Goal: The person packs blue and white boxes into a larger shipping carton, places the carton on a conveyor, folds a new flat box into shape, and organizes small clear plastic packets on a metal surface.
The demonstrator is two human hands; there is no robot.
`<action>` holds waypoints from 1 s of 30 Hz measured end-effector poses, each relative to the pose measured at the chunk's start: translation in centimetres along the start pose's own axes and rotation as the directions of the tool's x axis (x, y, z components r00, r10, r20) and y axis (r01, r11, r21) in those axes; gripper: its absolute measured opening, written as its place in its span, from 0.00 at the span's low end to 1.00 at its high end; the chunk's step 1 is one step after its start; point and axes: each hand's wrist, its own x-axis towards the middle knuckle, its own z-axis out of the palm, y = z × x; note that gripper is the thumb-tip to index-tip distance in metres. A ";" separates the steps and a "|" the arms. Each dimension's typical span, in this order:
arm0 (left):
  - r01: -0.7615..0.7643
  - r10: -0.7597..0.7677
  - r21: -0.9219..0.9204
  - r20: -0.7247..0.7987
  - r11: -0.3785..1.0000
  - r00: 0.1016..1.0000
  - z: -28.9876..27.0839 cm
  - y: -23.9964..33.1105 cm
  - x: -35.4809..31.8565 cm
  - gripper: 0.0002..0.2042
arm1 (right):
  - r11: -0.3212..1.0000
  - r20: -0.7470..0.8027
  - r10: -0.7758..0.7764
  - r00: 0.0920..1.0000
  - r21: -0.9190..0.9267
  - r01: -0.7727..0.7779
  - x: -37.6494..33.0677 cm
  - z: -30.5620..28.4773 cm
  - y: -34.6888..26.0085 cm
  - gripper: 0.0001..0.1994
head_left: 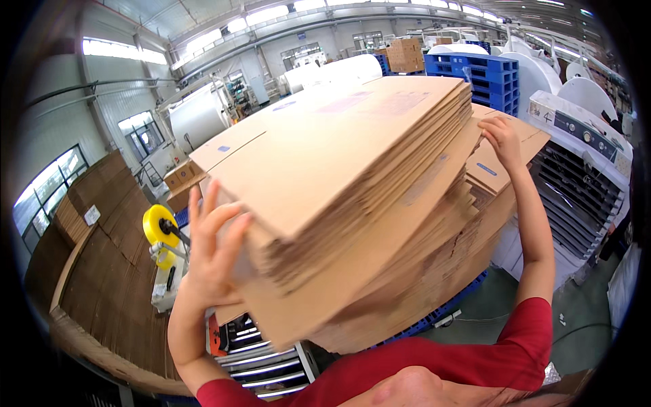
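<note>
A thick stack of flat brown cardboard sheets (pixel 339 156) fills the middle of the view, tilted up toward me. My left hand (pixel 213 247) presses flat against the stack's near left edge, fingers spread. My right hand (pixel 502 139) grips the far right edge of the upper sheets, fingers curled over them. Under the lifted sheets lies more stacked cardboard (pixel 434 271) on a blue pallet (pixel 441 312). Both arms wear red sleeves.
A yellow tape roll (pixel 157 227) on a dispenser stands at left, above a roller conveyor (pixel 261 359). More flat cardboard (pixel 108 271) is piled at far left. A white air cooler (pixel 583 183) stands at right, stacked blue pallets (pixel 485 78) and large white paper rolls (pixel 200 115) behind.
</note>
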 end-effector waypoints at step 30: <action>-0.184 0.172 0.243 0.071 0.952 0.983 -1.0 3.8 -7.6 0.19 | 0.797 -0.467 -0.394 0.791 0.255 0.547 -4.8 -15.6 -18.5 0.24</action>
